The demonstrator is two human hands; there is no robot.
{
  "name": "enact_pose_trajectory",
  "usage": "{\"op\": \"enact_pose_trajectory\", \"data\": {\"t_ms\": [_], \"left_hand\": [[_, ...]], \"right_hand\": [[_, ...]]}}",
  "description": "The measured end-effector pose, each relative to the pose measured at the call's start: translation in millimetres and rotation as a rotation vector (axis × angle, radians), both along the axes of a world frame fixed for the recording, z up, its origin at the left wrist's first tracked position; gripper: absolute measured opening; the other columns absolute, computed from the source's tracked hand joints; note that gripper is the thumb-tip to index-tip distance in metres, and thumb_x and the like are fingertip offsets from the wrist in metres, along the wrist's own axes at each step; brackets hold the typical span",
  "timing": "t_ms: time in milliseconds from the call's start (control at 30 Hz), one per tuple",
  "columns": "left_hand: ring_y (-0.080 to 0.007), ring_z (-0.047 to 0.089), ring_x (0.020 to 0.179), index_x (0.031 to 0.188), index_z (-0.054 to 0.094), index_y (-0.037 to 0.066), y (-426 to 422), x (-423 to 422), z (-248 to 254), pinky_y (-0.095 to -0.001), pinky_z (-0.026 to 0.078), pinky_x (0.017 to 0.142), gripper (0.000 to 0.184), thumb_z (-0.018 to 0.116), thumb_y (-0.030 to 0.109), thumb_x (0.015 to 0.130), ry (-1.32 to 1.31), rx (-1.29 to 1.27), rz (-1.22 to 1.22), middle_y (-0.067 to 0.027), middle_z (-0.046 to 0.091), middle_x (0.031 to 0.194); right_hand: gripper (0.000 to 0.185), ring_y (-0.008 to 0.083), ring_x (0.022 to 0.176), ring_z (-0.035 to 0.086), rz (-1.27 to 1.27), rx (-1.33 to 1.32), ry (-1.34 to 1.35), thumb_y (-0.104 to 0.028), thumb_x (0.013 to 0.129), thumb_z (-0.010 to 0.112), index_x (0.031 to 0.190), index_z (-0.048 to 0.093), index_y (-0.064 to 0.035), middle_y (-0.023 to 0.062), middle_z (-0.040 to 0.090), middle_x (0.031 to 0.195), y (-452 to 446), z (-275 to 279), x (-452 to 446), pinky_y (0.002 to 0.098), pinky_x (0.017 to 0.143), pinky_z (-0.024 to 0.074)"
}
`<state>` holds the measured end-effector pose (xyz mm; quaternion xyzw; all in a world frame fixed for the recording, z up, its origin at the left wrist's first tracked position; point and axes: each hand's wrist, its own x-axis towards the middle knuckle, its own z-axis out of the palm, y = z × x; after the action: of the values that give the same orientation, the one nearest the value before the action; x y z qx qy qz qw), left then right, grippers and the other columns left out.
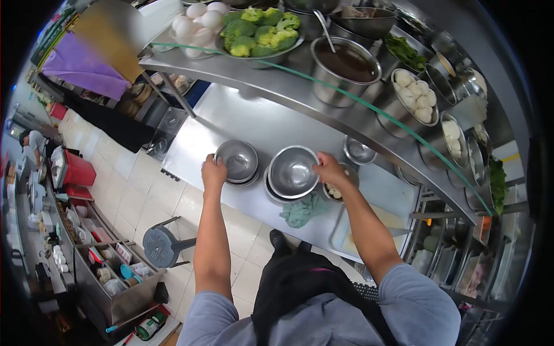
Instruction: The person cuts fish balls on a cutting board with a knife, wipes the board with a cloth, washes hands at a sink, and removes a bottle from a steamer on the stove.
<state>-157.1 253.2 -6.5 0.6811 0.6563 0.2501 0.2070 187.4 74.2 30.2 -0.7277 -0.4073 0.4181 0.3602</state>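
Observation:
My left hand [214, 172] grips the left rim of a small steel bowl [237, 161], which sits over another bowl on the steel counter [196, 135]. Fingers of my right hand [333, 170] are closed on the right rim of a larger steel bowl [294, 172], with a further bowl beneath it. Both upper bowls look empty. A crumpled green cloth [304, 210] lies just below the larger bowl. Beside my right hand, partly hidden by it, is a container with pale pieces [333, 191]. Another small steel bowl [359, 150] stands behind that hand.
A raised steel shelf [254, 72] crosses above the counter, holding broccoli [259, 33], eggs [199, 23] and a pot of dark liquid [345, 62]. A knife [392, 230] lies on a cutting board [375, 222] at right. A stool [161, 246] stands left; a person [36, 144] is far left.

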Motion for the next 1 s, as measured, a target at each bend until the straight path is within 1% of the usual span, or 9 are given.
{"op": "enact_pose_trajectory", "data": {"t_ms": [100, 200, 267, 500, 600, 667, 800, 867, 1000], "left_hand": [[-0.046, 0.067, 0.106, 0.119, 0.066, 0.0, -35.8, 17.9, 47.2, -0.0506, 0.052, 0.093, 0.042, 0.062, 0.036, 0.099, -0.024, 0.06, -0.059, -0.0307, 0.07, 0.111], [-0.0423, 0.072, 0.087, 0.125, 0.065, 0.002, -93.2, 39.0, 40.6, -0.0476, 0.057, 0.08, 0.05, 0.058, 0.045, 0.101, 0.049, -0.458, -0.313, -0.0233, 0.073, 0.088], [-0.038, 0.072, 0.067, 0.135, 0.056, 0.0, -141.8, 70.3, 33.2, -0.0453, 0.058, 0.066, 0.052, 0.056, 0.041, 0.103, 0.027, -0.609, -0.292, -0.0201, 0.071, 0.072], [-0.0336, 0.069, 0.051, 0.141, 0.034, -0.004, -147.3, 152.5, -13.0, -0.0428, 0.057, 0.052, 0.052, 0.052, 0.01, 0.095, -0.52, -0.449, -0.148, -0.0219, 0.069, 0.068], [-0.036, 0.068, 0.051, 0.139, 0.036, -0.002, -111.9, 181.6, -53.6, -0.0439, 0.059, 0.054, 0.051, 0.055, 0.008, 0.093, -0.439, -0.374, -0.192, -0.0248, 0.069, 0.072], [-0.0369, 0.068, 0.052, 0.138, 0.038, -0.001, -89.4, 199.6, -78.6, -0.0434, 0.061, 0.056, 0.049, 0.055, 0.008, 0.093, -0.235, 0.011, -0.309, -0.0269, 0.07, 0.078], [-0.0364, 0.07, 0.055, 0.137, 0.043, 0.0, -69.3, 231.1, -62.4, -0.0434, 0.063, 0.061, 0.044, 0.054, 0.013, 0.096, -0.069, 0.04, -0.497, -0.027, 0.071, 0.081], [-0.0366, 0.072, 0.058, 0.139, 0.047, 0.001, -83.5, 245.4, 10.9, -0.0449, 0.063, 0.066, 0.043, 0.054, 0.019, 0.1, -0.409, -0.529, -0.327, -0.0276, 0.072, 0.087], [-0.0376, 0.073, 0.062, 0.141, 0.049, 0.003, -82.4, 252.9, -12.0, -0.0459, 0.062, 0.068, 0.043, 0.052, 0.024, 0.104, -0.321, -0.526, -0.437, -0.0252, 0.074, 0.089]], "right_hand": [[0.047, 0.0269, 0.072, 0.069, -0.077, -0.17, 0.098, -0.043, 0.088, 0.079, 0.096, 0.061, -0.0005, 0.0094, 0.066, 0.075, -29.4, -13.9, 34.0, 0.0405, 0.069, 0.0556], [0.049, 0.0309, 0.086, 0.072, -0.646, 0.016, -0.828, -0.044, 0.094, 0.07, 0.122, 0.064, -0.0042, 0.0203, 0.073, 0.096, -50.2, -29.7, 96.2, 0.044, 0.084, 0.0574], [0.058, 0.0374, 0.107, 0.07, -0.481, -0.036, -1.169, -0.05, 0.095, 0.063, 0.132, 0.063, -0.0053, 0.0237, 0.071, 0.118, -65.5, -141.9, 198.9, 0.0494, 0.095, 0.0533], [0.056, 0.0381, 0.11, 0.068, -0.511, -0.102, -0.948, -0.049, 0.097, 0.06, 0.132, 0.062, -0.0051, 0.0235, 0.07, 0.121, -59.6, -77.3, 196.3, 0.0499, 0.097, 0.0523], [0.056, 0.0384, 0.111, 0.068, -0.529, -0.074, -0.972, -0.048, 0.097, 0.059, 0.133, 0.062, -0.005, 0.0233, 0.069, 0.122, -56.3, -66.3, 202.5, 0.0501, 0.097, 0.0518], [0.056, 0.0386, 0.111, 0.067, -0.518, -0.055, -0.97, -0.048, 0.098, 0.059, 0.133, 0.062, -0.0049, 0.0233, 0.069, 0.123, -48.9, -59.4, 200.4, 0.0503, 0.098, 0.0516], [0.055, 0.039, 0.113, 0.067, -0.418, -0.001, -0.825, -0.048, 0.099, 0.058, 0.133, 0.062, -0.0048, 0.0231, 0.069, 0.124, -21.1, -44.4, 172.1, 0.0506, 0.099, 0.051], [0.055, 0.0392, 0.113, 0.066, -0.36, 0.009, -0.738, -0.047, 0.099, 0.057, 0.133, 0.062, -0.0048, 0.023, 0.068, 0.125, -5.8, -40.3, 152.2, 0.0507, 0.099, 0.0507], [0.054, 0.0396, 0.115, 0.065, -0.308, 0.02, -0.701, -0.047, 0.1, 0.056, 0.133, 0.062, -0.0046, 0.0229, 0.068, 0.127, 6.3, -39.0, 133.8, 0.051, 0.1, 0.0501]]}}
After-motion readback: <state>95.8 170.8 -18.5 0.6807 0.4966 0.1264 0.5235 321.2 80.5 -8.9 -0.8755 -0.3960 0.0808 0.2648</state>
